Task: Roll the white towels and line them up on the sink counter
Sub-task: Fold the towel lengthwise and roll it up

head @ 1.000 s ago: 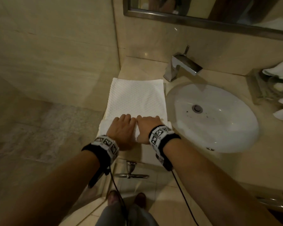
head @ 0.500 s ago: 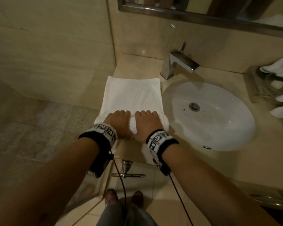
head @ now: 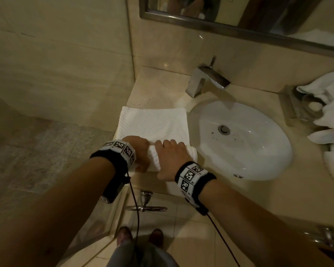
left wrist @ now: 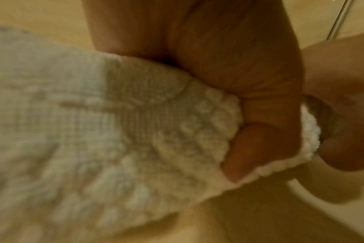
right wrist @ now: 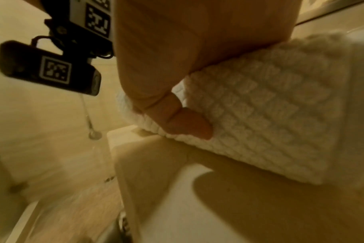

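A white waffle-textured towel (head: 152,123) lies flat on the beige counter (head: 154,87) left of the sink, its near end wound into a thick roll (head: 191,152). Both hands sit side by side on that roll. My left hand (head: 141,151) curls over its left part, thumb tucked under the towel (left wrist: 135,139) in the left wrist view. My right hand (head: 171,153) grips the right part, its thumb pressed against the roll (right wrist: 260,106) in the right wrist view. The roll's left end is hidden by the left wrist.
A white oval basin (head: 241,139) with a chrome faucet (head: 206,79) lies right of the towel. Several crumpled white towels (head: 330,116) are heaped at the far right by a glass soap dish (head: 312,106). A tiled wall stands at the left, a mirror (head: 239,10) above.
The roll has grown and travelled away from the counter's front edge. Both hands moved forward with it, and their fingers went from lying flat to curling over the roll.
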The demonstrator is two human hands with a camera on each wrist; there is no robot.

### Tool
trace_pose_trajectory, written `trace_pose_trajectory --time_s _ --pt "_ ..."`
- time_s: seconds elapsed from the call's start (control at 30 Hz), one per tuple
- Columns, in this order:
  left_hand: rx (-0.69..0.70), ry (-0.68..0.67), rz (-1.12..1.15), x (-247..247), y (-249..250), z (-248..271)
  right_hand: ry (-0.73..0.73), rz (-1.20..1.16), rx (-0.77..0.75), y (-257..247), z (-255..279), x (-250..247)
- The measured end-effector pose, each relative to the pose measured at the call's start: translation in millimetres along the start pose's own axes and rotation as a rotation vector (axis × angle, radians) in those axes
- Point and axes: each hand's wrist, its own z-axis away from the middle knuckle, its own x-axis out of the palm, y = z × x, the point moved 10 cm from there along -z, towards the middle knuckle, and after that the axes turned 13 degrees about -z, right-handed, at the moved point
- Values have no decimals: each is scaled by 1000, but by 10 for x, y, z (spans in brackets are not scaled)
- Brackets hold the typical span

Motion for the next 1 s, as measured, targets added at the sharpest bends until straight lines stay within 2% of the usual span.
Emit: trace_pose_trajectory --time_s 0.07,0.1,0.17,0.23,0.3,0.37,0.43,0.5,0.57,0.7,0.8,0.83,0.9,0.97,1.0 --pt "-2 -15 46 48 19 2 -12 -73 31 14 -47 -48" --pt "1 28 52 30 27 20 -32 -108 41 25 -73 -79" --pt "46 248 -56 -83 66 129 -88 -148 70 53 -140 -125" --pt "90 467 -269 -150 196 276 -157 -171 136 134 -179 -127" --pt "65 524 -329 -123 227 321 -181 -197 174 159 -211 -112" --pt "30 480 -260 -144 193 267 -102 -172 146 108 -196 -122" --pt "9 379 -149 -196 142 158 5 -72 65 20 -115 -102" --pt "-6 203 -18 -157 65 41 19 27 -30 -83 -7 0" --pt "-7 98 44 -86 41 -4 9 74 -58 -101 26 39" --pt "-6 99 37 -28 41 19 -20 28 -9 -74 -124 -14" --pt "-15 174 2 -52 59 76 -134 -49 47 -36 -208 -19" --pt "-8 198 -21 -67 78 96 -183 -116 65 -9 -215 -31" --pt "7 221 -47 -77 104 124 -250 -396 149 119 -269 -73" --pt "15 196 -38 -83 102 114 -228 -613 226 239 -338 -175" --pt "16 177 -29 -82 88 102 -198 -631 238 269 -394 -227"
